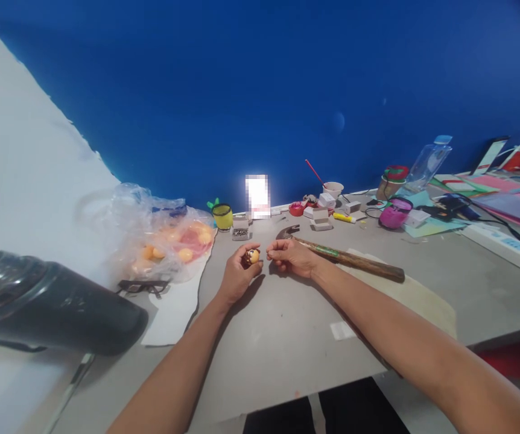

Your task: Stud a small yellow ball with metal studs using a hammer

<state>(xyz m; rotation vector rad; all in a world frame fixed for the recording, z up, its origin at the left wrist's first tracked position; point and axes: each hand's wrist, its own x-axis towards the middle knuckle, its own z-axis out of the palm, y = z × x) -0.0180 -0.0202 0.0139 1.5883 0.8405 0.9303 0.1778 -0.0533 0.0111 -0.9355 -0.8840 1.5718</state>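
Hands over the grey table (287,325), close together. Left hand (237,274) closed around a small orange ball (253,256), held just above the tabletop. Right hand (292,256) just beside it, fingertips pinched together toward the ball; what they pinch is too small to tell. Hammer (345,258) lies behind the right hand, wooden handle pointing right. Plastic bag (160,238) with more orange balls to the left, glasses (142,286) in front of it.
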